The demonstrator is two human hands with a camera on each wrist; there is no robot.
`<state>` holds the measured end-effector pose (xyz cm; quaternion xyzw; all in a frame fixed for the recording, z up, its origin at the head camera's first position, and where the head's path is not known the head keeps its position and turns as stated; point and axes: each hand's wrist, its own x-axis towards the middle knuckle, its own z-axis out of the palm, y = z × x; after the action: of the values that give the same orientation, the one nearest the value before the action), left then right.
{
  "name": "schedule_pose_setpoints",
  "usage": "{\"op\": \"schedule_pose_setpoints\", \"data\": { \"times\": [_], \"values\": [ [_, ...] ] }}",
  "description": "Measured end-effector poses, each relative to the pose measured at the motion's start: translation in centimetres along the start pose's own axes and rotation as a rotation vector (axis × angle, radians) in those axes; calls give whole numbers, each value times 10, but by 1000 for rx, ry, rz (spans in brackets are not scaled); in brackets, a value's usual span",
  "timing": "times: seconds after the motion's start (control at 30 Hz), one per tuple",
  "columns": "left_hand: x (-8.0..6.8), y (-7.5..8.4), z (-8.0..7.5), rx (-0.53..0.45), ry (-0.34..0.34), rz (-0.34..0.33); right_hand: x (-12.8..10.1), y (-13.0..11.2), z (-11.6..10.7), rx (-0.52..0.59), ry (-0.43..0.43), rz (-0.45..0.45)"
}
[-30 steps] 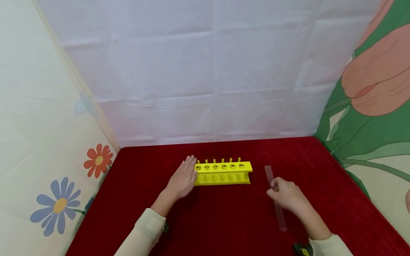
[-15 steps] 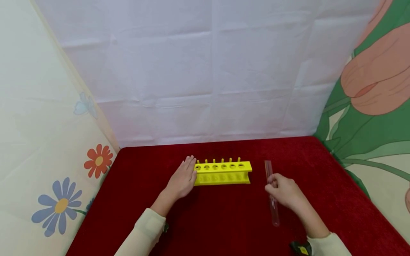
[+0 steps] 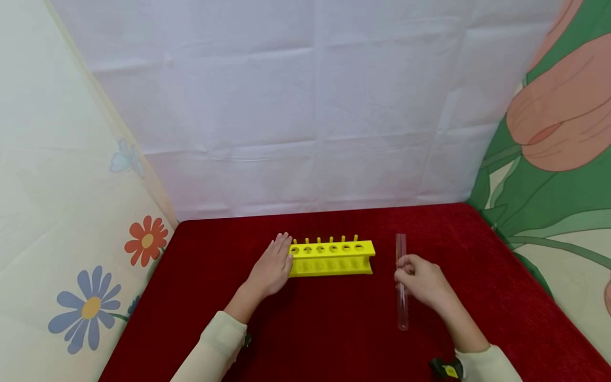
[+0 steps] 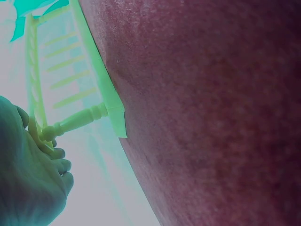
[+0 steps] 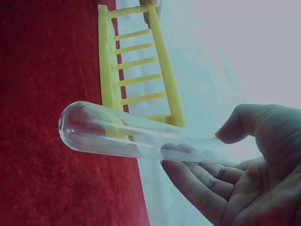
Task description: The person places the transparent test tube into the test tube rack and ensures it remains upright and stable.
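A clear test tube [image 3: 402,310] is held in my right hand [image 3: 422,281], pinched between thumb and fingers around its upper half. Its rounded end hangs toward the table in the head view and fills the middle of the right wrist view. To its left stands a yellow test tube rack [image 3: 334,249], with a row of round holes along its top and short pegs behind. My left hand [image 3: 271,268] rests against the rack's left end, fingers straight and close together. In the left wrist view, fingertips [image 4: 67,181] show beside the end of the rack's top bar.
Dark red cloth covers the table [image 3: 334,329]. A white sheet [image 3: 305,116] hangs behind the far edge. Flower-printed panels flank it, one on the left [image 3: 57,212] and one on the right [image 3: 563,201].
My right hand has moved slightly up and left with the test tube, turning it from a slant to nearly straight up and down in the head view. The left hand and rack stay put.
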<state>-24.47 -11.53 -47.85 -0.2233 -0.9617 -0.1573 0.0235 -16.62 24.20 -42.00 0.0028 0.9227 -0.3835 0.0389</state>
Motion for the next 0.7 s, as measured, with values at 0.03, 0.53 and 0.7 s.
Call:
{"op": "schedule_pose_setpoints", "data": {
  "times": [0.03, 0.53, 0.7],
  "values": [
    [0, 0, 0, 0, 0, 2, 0, -1, 0, 9, 0, 4],
    [0, -1, 0, -5, 0, 5, 2, -10, 3, 59, -5, 8],
    [0, 0, 0, -12, -9, -1, 3, -12, 4, 70, -3, 1]
  ]
}}
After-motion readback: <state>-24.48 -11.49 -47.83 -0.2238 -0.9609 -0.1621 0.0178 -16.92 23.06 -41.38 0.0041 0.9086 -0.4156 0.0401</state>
